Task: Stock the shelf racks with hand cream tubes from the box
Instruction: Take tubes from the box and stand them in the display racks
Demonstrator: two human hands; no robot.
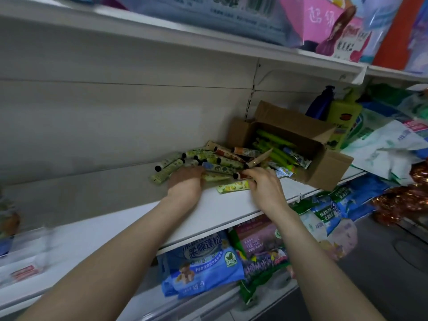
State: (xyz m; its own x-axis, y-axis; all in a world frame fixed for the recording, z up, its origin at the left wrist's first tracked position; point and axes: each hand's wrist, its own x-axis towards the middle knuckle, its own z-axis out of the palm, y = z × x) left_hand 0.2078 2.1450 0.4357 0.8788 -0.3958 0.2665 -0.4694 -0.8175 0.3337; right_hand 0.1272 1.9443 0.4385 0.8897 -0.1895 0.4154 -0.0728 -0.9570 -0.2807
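Centre frame: a loose pile of small green patterned hand cream tubes (pixel 222 162) lies on a white metal shelf (pixel 220 209), beside an open brown cardboard box (pixel 324 167) holding more. The left hand (pixel 185 184) rests on the pile, its fingertips blurred and its grip unclear. The right hand (pixel 264 185) pinches a black-capped orange tube (pixel 242 175), which it mostly hides.

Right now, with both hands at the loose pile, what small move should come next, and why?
Probably draw the tube pinched by the right hand clear and lay it straight on the shelf, since the pile beside the box lies jumbled.
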